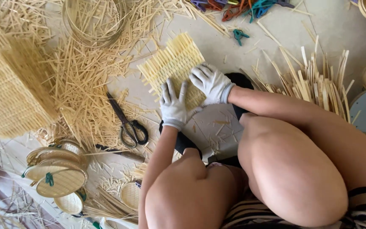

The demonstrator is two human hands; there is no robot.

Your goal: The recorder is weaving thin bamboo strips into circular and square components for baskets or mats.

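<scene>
A small woven bamboo mat lies flat on the pale floor in front of me. My left hand, in a white glove, presses palm down on the mat's near edge with fingers spread. Beside it, my right hand, also gloved in white, rests flat on the mat's right side. Neither hand grips anything. My bare knees fill the lower part of the view.
Black-handled scissors lie left of my hands among scattered bamboo slivers. A stack of woven mats sits far left, round woven lids lower left, a bamboo hoop on top, cut strips right, coloured clips at the top.
</scene>
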